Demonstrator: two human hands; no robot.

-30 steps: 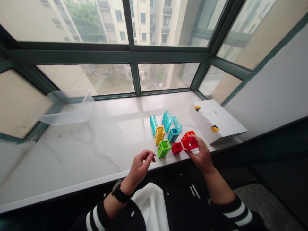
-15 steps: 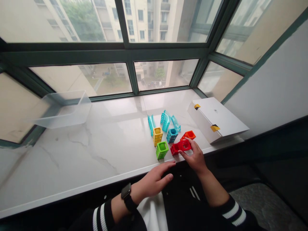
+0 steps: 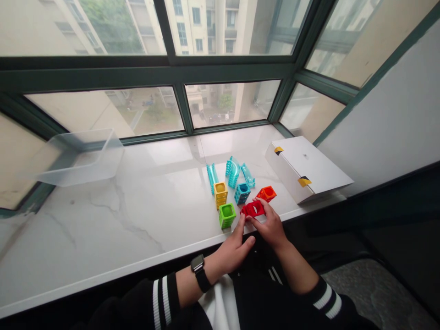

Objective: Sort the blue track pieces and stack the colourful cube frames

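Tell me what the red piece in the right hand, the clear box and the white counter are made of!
Red piece: probably hard plastic, slightly shiny; even color, neat round hole.
Clear box: likely plastic, slightly cloudy; the window frame shows hazily through it.
White counter: maybe polished stone or a lookalike; gray veins and glossy reflections.

The person's hands [image 3: 270,227] are at the red blocks [image 3: 255,209], near a green block [image 3: 227,216].

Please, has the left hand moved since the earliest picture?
Yes, to the right. Judged against the green block, the left hand had its fingers left of it; now they are right of it, near the red piece.
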